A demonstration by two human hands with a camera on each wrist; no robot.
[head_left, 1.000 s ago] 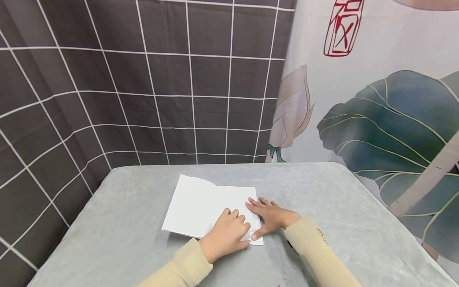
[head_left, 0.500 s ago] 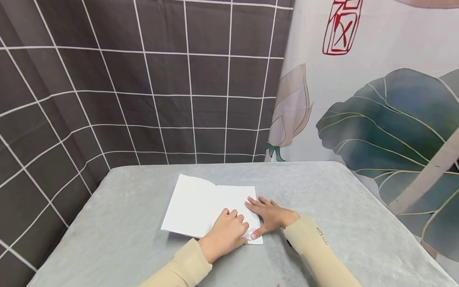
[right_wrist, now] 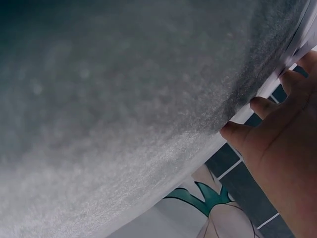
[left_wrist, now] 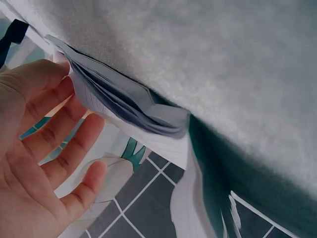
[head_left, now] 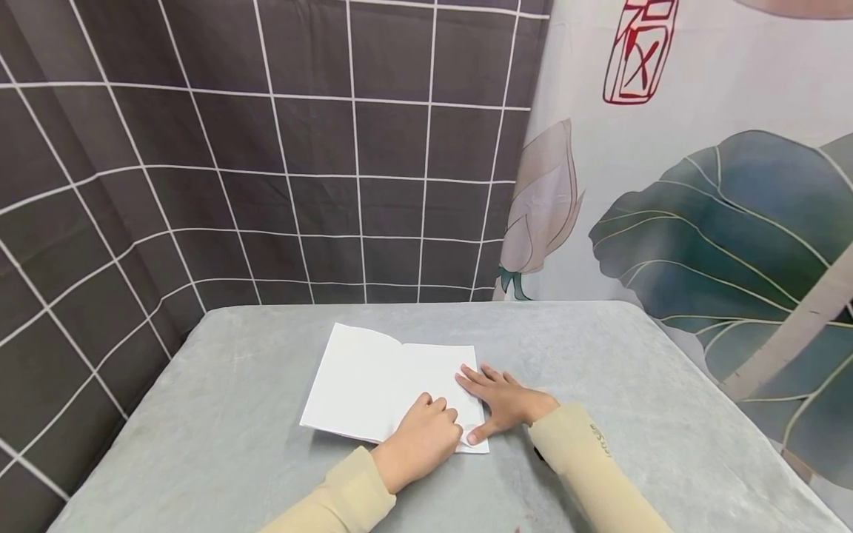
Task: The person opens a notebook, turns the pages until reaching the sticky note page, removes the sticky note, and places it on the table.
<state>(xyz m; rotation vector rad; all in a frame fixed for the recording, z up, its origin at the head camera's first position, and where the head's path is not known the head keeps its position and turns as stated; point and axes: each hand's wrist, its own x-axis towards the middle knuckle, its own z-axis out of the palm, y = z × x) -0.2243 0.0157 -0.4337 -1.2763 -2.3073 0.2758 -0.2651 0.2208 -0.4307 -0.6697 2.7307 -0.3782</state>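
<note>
A white notebook point(head_left: 363, 377) lies open on the table, its pages blank in the head view. Its page edges point(left_wrist: 119, 96) fan slightly apart in the left wrist view. My left hand point(head_left: 421, 438) is bent over the lower right page, its thumb and forefinger tips together at the page edge and the other fingers loosely curled. Spread flat, my right hand point(head_left: 508, 403) rests on the right page's outer edge, with the thumb near the lower corner. In the right wrist view its fingertips point(right_wrist: 235, 131) line up along the page edge.
A grey cloth-covered table point(head_left: 220, 414) carries the notebook. Behind it hangs a dark curtain with a white grid point(head_left: 393, 207), and at the right a pale cloth with a lotus print point(head_left: 720, 222).
My left hand has shifted slightly, and its thumb, earlier stretched out to the right, is now tucked out of sight in the head view. The right hand and notebook stay nearly still.
</note>
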